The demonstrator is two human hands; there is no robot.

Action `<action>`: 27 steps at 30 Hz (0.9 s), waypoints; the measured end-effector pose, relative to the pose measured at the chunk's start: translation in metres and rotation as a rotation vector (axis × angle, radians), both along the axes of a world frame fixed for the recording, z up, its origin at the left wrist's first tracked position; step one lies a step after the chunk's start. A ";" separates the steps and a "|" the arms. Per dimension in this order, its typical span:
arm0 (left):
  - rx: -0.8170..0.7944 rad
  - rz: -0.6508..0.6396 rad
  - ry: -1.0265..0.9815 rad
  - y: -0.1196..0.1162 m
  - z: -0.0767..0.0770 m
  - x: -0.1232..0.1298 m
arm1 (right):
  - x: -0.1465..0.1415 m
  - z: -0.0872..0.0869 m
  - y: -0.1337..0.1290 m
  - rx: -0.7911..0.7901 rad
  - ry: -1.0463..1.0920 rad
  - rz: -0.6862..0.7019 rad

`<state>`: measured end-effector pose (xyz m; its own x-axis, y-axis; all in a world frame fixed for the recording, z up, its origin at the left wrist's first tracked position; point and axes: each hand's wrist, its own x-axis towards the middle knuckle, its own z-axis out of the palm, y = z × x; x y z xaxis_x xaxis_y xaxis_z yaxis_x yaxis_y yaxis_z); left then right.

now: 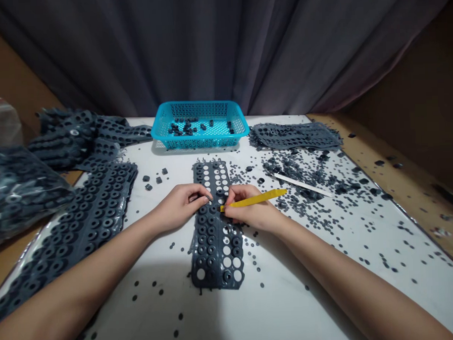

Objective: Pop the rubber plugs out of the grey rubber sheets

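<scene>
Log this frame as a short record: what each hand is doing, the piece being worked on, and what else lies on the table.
left hand: left hand presses its fingers on the rubber sheet
right hand: right hand grips a yellow stick, tip on the sheet
sheet: dark strip of rings, many holes already empty
basket: blue basket behind, holding loose dark rings
left side: stacked full sheets
right side: emptied sheets, scattered scraps, a white stick
surface: white table
</scene>
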<state>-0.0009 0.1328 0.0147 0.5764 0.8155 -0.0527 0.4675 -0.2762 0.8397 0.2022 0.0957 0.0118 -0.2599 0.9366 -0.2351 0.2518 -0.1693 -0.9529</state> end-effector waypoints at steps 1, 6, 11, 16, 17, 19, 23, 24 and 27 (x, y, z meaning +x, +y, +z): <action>-0.020 0.007 -0.014 0.000 0.000 0.000 | 0.000 0.000 0.000 0.000 -0.001 0.001; -0.097 0.037 -0.096 0.000 -0.003 0.001 | 0.000 0.002 0.000 -0.014 -0.003 -0.002; -0.152 0.095 -0.148 0.002 -0.002 0.002 | 0.000 0.001 0.000 -0.013 -0.004 -0.001; -0.193 0.204 -0.166 0.007 0.004 -0.003 | 0.000 -0.002 0.001 -0.020 -0.009 -0.007; -0.207 0.196 -0.186 0.008 0.005 -0.004 | 0.000 -0.001 0.001 -0.022 -0.008 -0.008; -0.260 0.182 -0.274 0.008 0.007 -0.005 | -0.001 0.000 0.000 -0.020 -0.007 -0.008; -0.506 0.193 -0.477 0.008 0.010 -0.005 | -0.001 0.003 -0.001 0.017 -0.018 0.001; -0.566 0.192 -0.506 0.008 0.011 -0.005 | 0.000 0.004 0.000 0.027 -0.021 0.009; -0.670 0.165 -0.558 0.008 0.014 -0.006 | 0.003 0.012 0.000 0.046 -0.003 0.028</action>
